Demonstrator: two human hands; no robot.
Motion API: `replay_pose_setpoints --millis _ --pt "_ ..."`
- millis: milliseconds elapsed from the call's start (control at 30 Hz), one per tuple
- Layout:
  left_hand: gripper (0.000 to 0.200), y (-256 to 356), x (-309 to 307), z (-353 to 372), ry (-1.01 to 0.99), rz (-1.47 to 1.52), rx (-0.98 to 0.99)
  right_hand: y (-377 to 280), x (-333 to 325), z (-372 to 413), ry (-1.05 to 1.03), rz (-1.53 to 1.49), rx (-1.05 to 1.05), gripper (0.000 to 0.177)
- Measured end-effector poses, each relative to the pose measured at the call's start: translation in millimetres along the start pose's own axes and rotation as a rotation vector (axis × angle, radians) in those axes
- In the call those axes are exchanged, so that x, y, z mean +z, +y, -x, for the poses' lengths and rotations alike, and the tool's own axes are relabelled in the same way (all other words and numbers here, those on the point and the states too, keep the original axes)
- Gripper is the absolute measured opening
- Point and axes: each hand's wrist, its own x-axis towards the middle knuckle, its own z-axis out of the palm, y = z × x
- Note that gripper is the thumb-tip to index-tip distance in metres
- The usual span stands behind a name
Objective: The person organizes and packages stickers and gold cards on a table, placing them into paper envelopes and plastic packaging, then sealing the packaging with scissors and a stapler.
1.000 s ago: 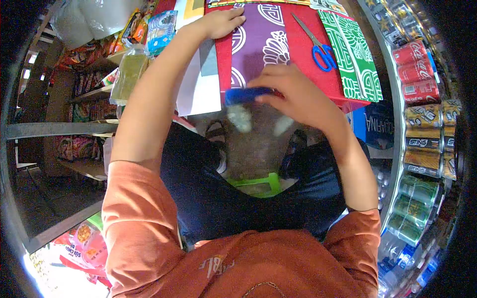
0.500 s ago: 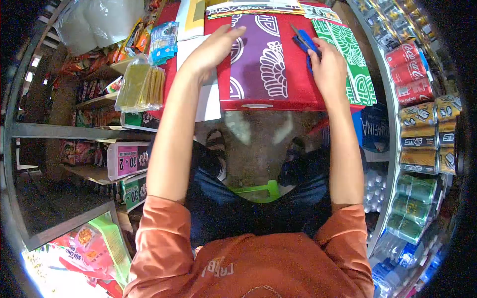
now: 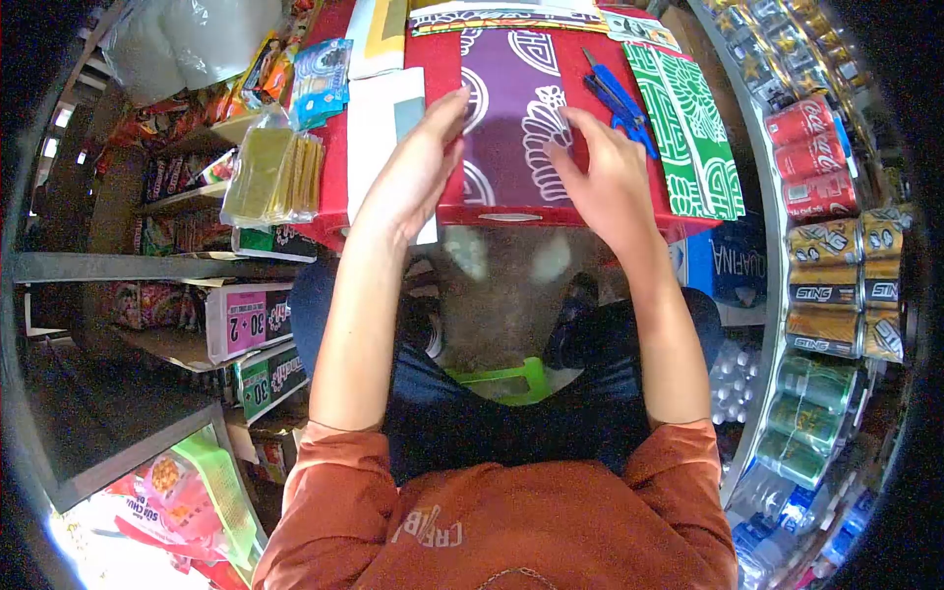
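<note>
A purple paper strip with white patterns lies lengthwise on the red tabletop. My left hand is at its left edge, fingers stretched out, partly over a white sheet. Over the strip's right edge, my right hand is spread, its thumb and forefinger apart near the white flower pattern. Neither hand holds anything. Blue-handled scissors rest just beyond the right hand, blades pointing away. Green patterned paper lies to their right.
More patterned paper lies along the table's far side. On the left, packs of yellowish sheets and a blue packet sit by shelves of snacks. Shelves of red cans and other drinks flank the right. A green plastic stool shows below.
My right hand has let go of the scissors, leaving them on the table, and moved left and nearer onto the purple strip. My left hand has drawn back toward me.
</note>
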Motion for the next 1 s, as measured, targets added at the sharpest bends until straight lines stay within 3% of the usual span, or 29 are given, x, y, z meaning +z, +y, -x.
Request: replay_pose_setpoints --millis 100,500,633,800,900,1000 --pt "0.059 -3.0 0.2 2.1 0.004 0.008 0.010 -2.5 -3.7 -3.8 -0.098 -0.171 0.143 0.042" --pt "0.059 -7.8 -3.2 0.1 -0.030 -0.097 0.076 -5.5 -3.1 -5.4 -0.157 -0.018 0.162 0.049" --pt "0.059 -7.5 -24.7 -15.4 0.014 -0.109 0.292 -23.3 -3.6 -16.4 -0.009 0.115 -0.008 0.050" --pt "0.052 15.7 -51.0 -11.8 0.179 0.082 0.501 -73.7 21.0 -34.9 -0.074 -0.034 -0.049 0.045" --pt "0.048 32.5 -56.1 -0.5 0.198 0.156 0.511 -111.3 50.5 -34.0 -0.100 -0.157 -0.193 0.052" --pt "0.044 39.6 -61.3 6.6 0.229 0.200 0.516 -152.3 68.1 -13.4 -0.212 -0.033 -0.198 0.067"
